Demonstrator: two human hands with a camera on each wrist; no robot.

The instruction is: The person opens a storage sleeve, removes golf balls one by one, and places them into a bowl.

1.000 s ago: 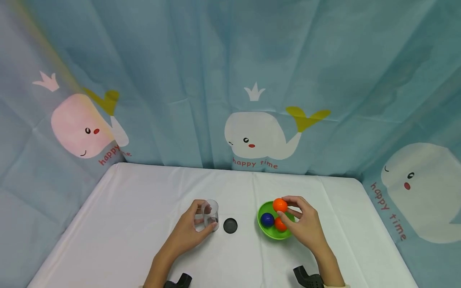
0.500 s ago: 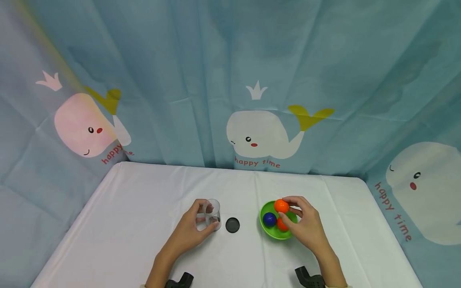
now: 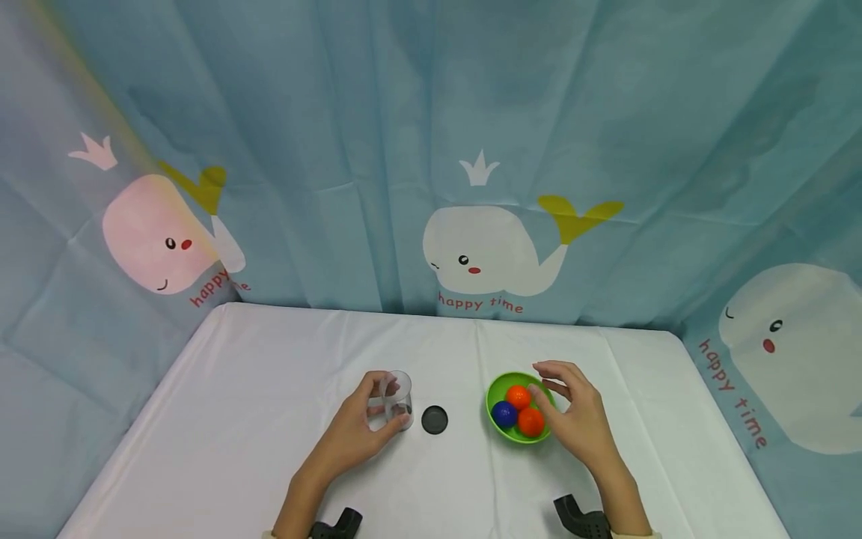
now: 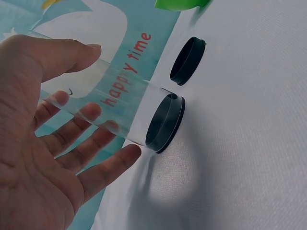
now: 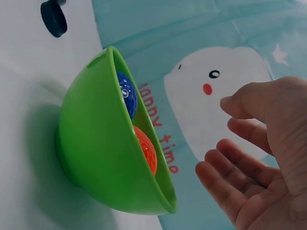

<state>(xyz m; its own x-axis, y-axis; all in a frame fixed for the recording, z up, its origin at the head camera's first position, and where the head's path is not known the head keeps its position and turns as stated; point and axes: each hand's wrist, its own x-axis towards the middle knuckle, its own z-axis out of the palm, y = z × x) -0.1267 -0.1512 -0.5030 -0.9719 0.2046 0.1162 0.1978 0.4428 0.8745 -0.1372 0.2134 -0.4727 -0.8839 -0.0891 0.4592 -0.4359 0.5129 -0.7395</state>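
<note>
Upright on the table, a clear plastic cylinder [image 3: 400,389] with a black base [image 4: 165,123] stands within my left hand [image 3: 353,430]. That hand grips it, thumb on the near side and fingers round the far side. Just right of it lies a round black lid [image 3: 434,420]. A green bowl [image 5: 91,139] contains a blue ball [image 3: 504,414] and two orange balls [image 3: 530,422]; the blue one is dimpled like a golf ball. Above the bowl's right side hovers my right hand [image 3: 581,415], its fingers spread apart and nothing between them.
A white cloth [image 3: 222,419] covers the table. Behind and at the sides hangs a blue curtain [image 3: 303,150] with printed whales. Black wrist mounts [image 3: 581,518] sit on both forearms.
My right hand has let go of one orange ball, which now lies in the bowl with the others. Its fingers have spread and drawn slightly right. The left hand stays on the cylinder.
</note>
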